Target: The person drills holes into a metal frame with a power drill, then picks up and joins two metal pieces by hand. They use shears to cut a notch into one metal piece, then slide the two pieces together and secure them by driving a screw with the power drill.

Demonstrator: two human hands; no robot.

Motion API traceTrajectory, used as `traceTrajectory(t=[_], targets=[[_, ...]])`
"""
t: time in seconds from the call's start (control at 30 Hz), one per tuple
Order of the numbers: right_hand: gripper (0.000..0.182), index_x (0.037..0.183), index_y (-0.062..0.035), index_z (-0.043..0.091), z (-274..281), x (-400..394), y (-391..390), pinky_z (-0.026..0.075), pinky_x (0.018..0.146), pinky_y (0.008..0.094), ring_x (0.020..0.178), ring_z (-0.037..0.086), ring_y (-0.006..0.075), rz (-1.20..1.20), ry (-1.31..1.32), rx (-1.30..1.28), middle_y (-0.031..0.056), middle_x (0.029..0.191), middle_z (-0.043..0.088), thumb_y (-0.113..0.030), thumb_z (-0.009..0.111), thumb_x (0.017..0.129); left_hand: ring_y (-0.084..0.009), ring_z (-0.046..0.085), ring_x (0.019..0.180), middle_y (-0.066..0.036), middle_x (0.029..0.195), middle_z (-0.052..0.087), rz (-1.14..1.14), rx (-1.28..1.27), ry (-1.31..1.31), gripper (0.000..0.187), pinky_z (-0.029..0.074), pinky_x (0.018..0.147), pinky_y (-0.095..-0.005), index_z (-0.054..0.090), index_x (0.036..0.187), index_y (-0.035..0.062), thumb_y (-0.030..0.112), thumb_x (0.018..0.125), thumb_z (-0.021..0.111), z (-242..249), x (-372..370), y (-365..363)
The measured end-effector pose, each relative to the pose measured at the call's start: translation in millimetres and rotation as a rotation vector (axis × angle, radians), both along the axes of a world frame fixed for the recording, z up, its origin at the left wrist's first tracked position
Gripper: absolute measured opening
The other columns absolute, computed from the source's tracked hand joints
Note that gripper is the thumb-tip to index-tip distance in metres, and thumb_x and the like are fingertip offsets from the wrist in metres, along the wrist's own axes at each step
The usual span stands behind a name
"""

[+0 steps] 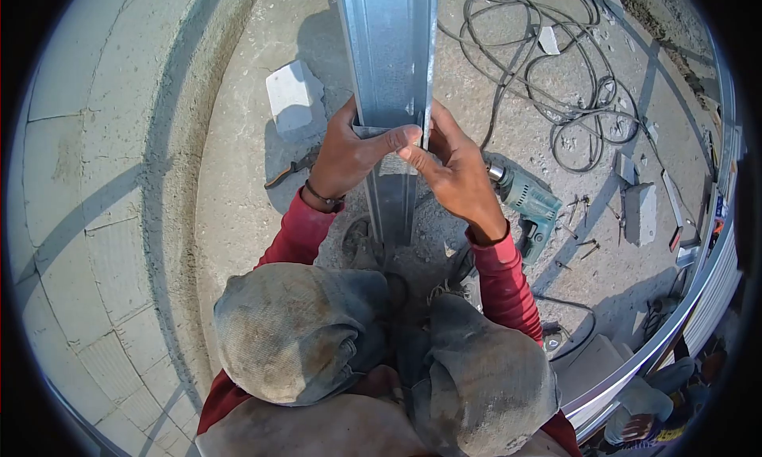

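A galvanized metal stud (387,52) with a channel profile runs from the top of the view down between my legs. My left hand (349,149) is closed around its left edge, with the thumb laid across the front. On the opposite edge, my right hand (456,165) grips the stud, and its thumb tip meets the left thumb. Under the thumbs a crosswise metal edge shows, where the upper section overlaps a lower channel section (392,207). Most of my fingers are hidden behind the metal.
Right of the stud lies a green power drill (530,205). A black cable (508,56) coils beyond it. Left are an orange-handled tool (279,177) and a white block (292,98), before a block wall (95,187). Screws (588,247) and another block (640,213) lie at right.
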State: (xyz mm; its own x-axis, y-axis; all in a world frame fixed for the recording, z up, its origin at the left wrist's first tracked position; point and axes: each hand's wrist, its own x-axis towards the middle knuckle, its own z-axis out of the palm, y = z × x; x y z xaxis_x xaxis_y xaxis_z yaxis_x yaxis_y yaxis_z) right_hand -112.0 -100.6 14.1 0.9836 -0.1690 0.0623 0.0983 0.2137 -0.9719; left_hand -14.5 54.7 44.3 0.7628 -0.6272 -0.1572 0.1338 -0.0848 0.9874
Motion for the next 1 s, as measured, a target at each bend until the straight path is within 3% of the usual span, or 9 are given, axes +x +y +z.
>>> traceTrajectory(t=[0.1, 0.33, 0.53, 0.63, 0.7, 0.93, 1.0], targets=[[0.068, 0.154, -0.0019, 0.038, 1.8, -6.8, -3.0, 0.045, 0.106, 0.0384, 0.127, 0.059, 0.0281, 0.04, 0.111, -0.11, 0.0222, 0.135, 0.062, -0.025, 0.069, 0.098, -0.0189, 0.07, 0.098, -0.011, 0.108, 0.072, 0.063, 0.032, -0.066, 0.059, 0.056, 0.086, -0.0337, 0.058, 0.126, -0.0015, 0.031, 0.084, 0.086, 0.5, -3.3, 6.8], [0.065, 0.154, 0.0011, 0.037, 8.7, -14.6, -3.7, 0.04, 0.111, 0.0383, 0.134, 0.053, 0.0266, 0.06, 0.097, -0.089, 0.0226, 0.145, 0.055, -0.027, 0.064, 0.102, -0.0199, 0.068, 0.104, -0.013, 0.116, 0.068, 0.044, 0.067, -0.189, 0.072, 0.055, 0.09, -0.0338, 0.05, 0.133, -0.0014, 0.028, 0.081, 0.089, 4.3, -14.5, 9.9], [0.063, 0.154, -0.0004, 0.038, 18.0, -19.6, -2.2, 0.038, 0.113, 0.0381, 0.139, 0.049, 0.0278, 0.044, 0.132, -0.033, 0.0218, 0.15, 0.05, -0.029, 0.061, 0.103, -0.0195, 0.067, 0.104, -0.013, 0.117, 0.067, 0.084, 0.001, -0.161, 0.071, 0.054, 0.091, -0.0339, 0.049, 0.133, -0.0015, 0.025, 0.08, 0.089, 6.8, -22.3, 2.1], [0.061, 0.154, -0.0011, 0.038, 14.9, -18.8, 0.2, 0.038, 0.114, 0.0384, 0.14, 0.047, 0.0282, 0.016, 0.177, -0.133, 0.0216, 0.152, 0.048, -0.031, 0.058, 0.104, -0.0195, 0.068, 0.104, -0.013, 0.116, 0.068, 0.074, 0.023, -0.142, 0.072, 0.054, 0.091, -0.0337, 0.049, 0.133, -0.0014, 0.026, 0.08, 0.089, 8.4, -21.9, 3.8], [0.059, 0.154, -0.0014, 0.039, 1.6, -16.6, 2.0, 0.038, 0.114, 0.039, 0.141, 0.046, 0.0289, -0.009, 0.068, -0.202, 0.0214, 0.153, 0.047, -0.031, 0.056, 0.106, -0.0195, 0.068, 0.104, -0.013, 0.115, 0.068, 0.067, 0.022, -0.123, 0.072, 0.054, 0.091, -0.0338, 0.049, 0.133, -0.0013, 0.026, 0.081, 0.089, 10.2, -20.8, 3.8], [0.055, 0.152, -0.0002, 0.042, 5.3, -14.9, 10.8, 0.039, 0.112, 0.0374, 0.136, 0.051, 0.0272, -0.026, 0.065, -0.045, 0.0196, 0.147, 0.053, -0.027, 0.056, 0.106, -0.0196, 0.068, 0.103, -0.012, 0.112, 0.069, 0.066, 0.072, -0.136, 0.068, 0.054, 0.091, -0.0346, 0.053, 0.13, -0.0009, 0.028, 0.08, 0.089, 8.4, -18.4, 7.6], [0.054, 0.151, -0.0001, 0.043, 3.6, -15.0, 12.0, 0.042, 0.109, 0.036, 0.132, 0.054, 0.0233, -0.03, 0.077, 0.04, 0.0173, 0.142, 0.057, -0.024, 0.058, 0.105, -0.0194, 0.068, 0.102, -0.012, 0.111, 0.07, 0.083, 0.058, -0.136, 0.067, 0.054, 0.091, -0.0345, 0.054, 0.129, -0.0009, 0.029, 0.08, 0.089, 6.8, -19.5, 6.9]])
